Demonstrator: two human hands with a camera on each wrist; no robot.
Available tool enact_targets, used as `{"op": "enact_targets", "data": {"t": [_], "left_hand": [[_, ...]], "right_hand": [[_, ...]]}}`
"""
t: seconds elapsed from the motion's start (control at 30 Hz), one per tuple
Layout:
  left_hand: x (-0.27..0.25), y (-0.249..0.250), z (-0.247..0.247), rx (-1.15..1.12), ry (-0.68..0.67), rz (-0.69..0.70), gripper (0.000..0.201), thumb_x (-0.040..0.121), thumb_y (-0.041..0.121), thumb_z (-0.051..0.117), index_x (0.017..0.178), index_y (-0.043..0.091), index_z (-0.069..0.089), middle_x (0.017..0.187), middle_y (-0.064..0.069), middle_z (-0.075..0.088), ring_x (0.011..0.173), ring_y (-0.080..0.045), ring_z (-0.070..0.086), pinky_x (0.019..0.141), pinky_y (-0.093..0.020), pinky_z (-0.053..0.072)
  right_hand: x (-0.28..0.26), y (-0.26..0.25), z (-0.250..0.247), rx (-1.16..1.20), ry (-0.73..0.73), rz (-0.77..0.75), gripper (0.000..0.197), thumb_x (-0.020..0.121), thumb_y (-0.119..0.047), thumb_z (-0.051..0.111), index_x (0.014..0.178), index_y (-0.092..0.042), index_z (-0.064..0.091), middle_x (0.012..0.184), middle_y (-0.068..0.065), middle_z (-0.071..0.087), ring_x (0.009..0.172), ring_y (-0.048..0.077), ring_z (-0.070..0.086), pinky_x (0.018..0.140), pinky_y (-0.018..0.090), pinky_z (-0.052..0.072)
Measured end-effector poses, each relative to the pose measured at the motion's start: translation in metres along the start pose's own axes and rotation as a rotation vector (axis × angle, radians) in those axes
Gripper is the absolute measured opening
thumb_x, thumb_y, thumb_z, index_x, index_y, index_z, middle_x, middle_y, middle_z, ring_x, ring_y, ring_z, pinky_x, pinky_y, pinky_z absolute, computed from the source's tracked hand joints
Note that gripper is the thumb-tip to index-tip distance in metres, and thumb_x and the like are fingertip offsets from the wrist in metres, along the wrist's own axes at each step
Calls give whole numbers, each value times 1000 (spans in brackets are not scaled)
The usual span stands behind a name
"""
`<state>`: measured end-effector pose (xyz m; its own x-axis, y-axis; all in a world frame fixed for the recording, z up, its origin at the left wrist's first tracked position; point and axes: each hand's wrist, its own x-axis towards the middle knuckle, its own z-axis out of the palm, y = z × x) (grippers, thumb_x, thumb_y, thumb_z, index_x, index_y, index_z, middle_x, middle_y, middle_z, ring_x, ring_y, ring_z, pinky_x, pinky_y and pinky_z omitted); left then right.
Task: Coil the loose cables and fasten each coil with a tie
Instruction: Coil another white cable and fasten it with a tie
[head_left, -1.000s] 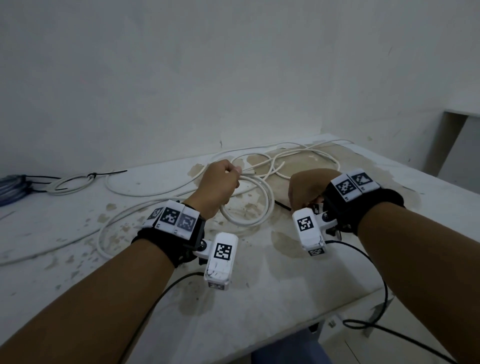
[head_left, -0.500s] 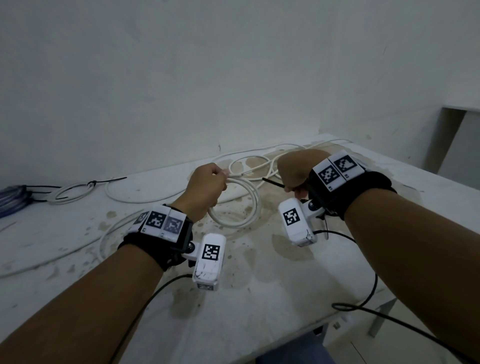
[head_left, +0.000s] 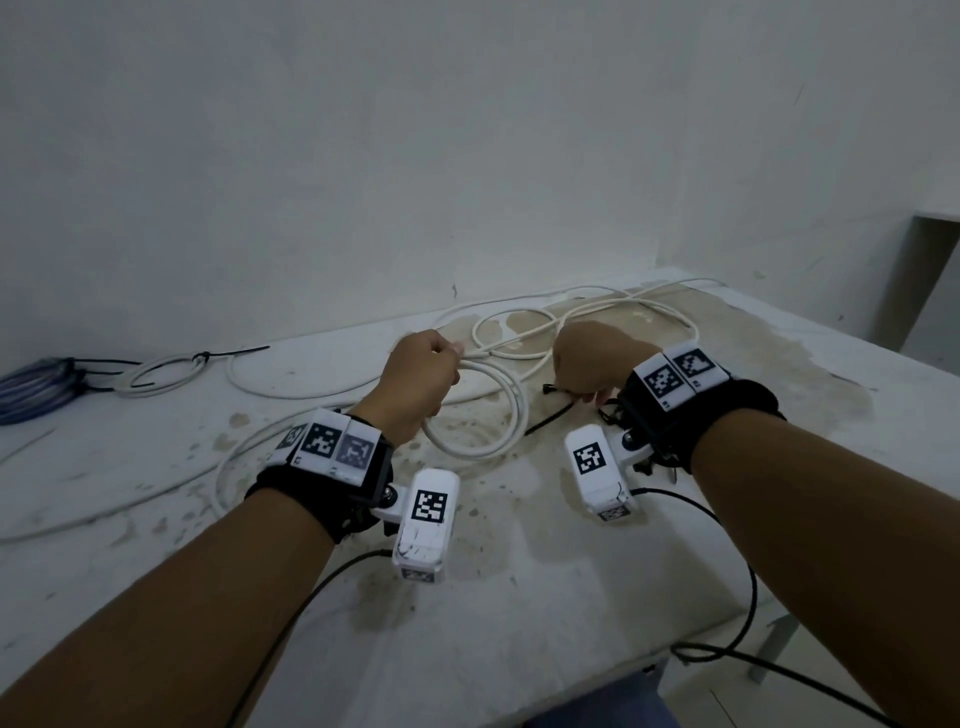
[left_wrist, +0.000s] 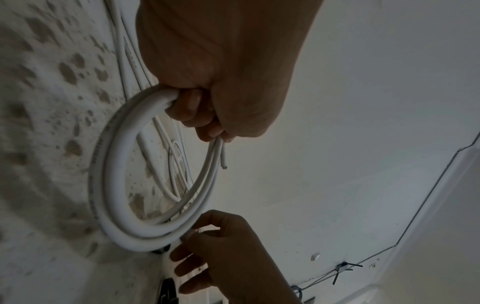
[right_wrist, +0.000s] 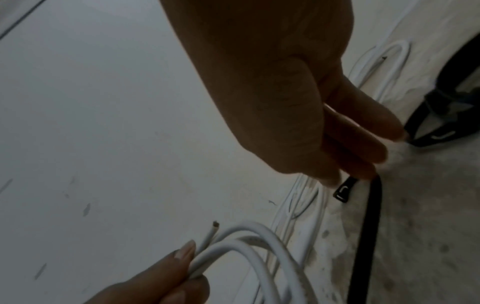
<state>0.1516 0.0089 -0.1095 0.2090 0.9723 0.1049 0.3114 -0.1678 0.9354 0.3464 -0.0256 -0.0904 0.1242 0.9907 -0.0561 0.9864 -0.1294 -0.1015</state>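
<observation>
My left hand (head_left: 421, 379) grips a small coil of white cable (head_left: 498, 415) and holds it just above the stained table (head_left: 519, 597). The cable's cut end (left_wrist: 224, 162) sticks out past the knuckles of my left hand (left_wrist: 207, 102). My right hand (head_left: 592, 364) is close to the right of the coil and pinches a black cable tie (head_left: 550, 421) at the fingertips. In the right wrist view the black cable tie (right_wrist: 369, 226) hangs down from the fingers (right_wrist: 363, 156), with its head (right_wrist: 342, 191) beside them. The white coil (right_wrist: 259, 257) lies lower left there.
Loose white cable (head_left: 597, 322) loops over the back of the table toward the wall. A tied white coil (head_left: 161, 371) and a blue cable bundle (head_left: 36, 384) lie at the far left. More black ties (right_wrist: 441, 113) lie by my right hand. The table's front edge (head_left: 675, 639) is near.
My right hand has lifted the black tie off the table and brought it left, close to the coil. My left hand keeps its grip on the coil, almost in place.
</observation>
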Motion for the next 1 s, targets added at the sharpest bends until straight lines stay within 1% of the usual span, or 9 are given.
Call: {"op": "enact_targets", "data": {"t": [0.1,0.17,0.27,0.4,0.57,0.67,0.8,0.93,1.0], "left_hand": [[0,-4,-4,3,2,-1,27,100,20,49,74,12,49,67,-6,51,47,-13,31,43,-22,25],[-1,-3,-7,6,-1,-2,27,100,21,49,74,12,49,68,-7,51,48,-14,31,44,-23,25],[0,-1,-14,-3,-11,0,25,100,22,49,78,10,51,67,-6,51,48,-14,29,44,-22,24],[2,2,-31,-29,-25,23,24,100,23,50,79,10,49,63,-4,48,46,-13,25,41,-20,21],[6,4,-62,10,2,99,27,99,23,51,75,12,49,60,-1,47,44,-12,26,42,-21,20],[9,7,-86,31,89,122,27,99,23,52,73,14,50,59,-1,48,40,-9,29,43,-21,22],[14,5,-120,79,217,139,28,99,28,52,74,15,52,59,1,51,39,-7,34,42,-22,24],[23,1,-142,170,285,171,28,99,28,51,74,17,52,62,2,55,42,-1,41,45,-23,29],[33,-1,-145,254,307,195,24,99,28,51,78,16,55,71,0,63,58,-8,54,54,-25,41]], "right_hand": [[7,3,10,-16,68,56,32,90,-24,61,62,-11,52,70,5,60,59,17,53,58,29,49],[10,2,20,-54,44,54,28,91,-25,59,69,-8,52,83,7,61,69,21,55,65,30,46],[15,-6,26,-28,81,18,13,92,-15,53,84,-5,56,85,10,54,83,27,58,70,31,44],[37,-27,16,84,370,-50,10,90,-11,56,86,-3,60,94,14,66,94,31,64,69,31,42],[60,-83,-8,407,617,-233,3,85,-8,63,86,-10,65,86,8,70,84,27,63,66,28,38],[71,-126,-19,715,527,-358,4,81,-9,69,80,-12,67,77,4,71,75,23,68,71,34,53],[72,-177,-26,1198,231,-435,15,77,4,71,70,-7,63,68,12,65,61,25,67,63,37,58],[78,-202,-26,1393,29,-422,8,85,5,60,78,2,61,68,19,66,62,29,69,66,42,61],[88,-203,-24,1427,-21,-396,9,87,3,58,79,3,62,65,16,67,61,28,68,69,44,60]]}}
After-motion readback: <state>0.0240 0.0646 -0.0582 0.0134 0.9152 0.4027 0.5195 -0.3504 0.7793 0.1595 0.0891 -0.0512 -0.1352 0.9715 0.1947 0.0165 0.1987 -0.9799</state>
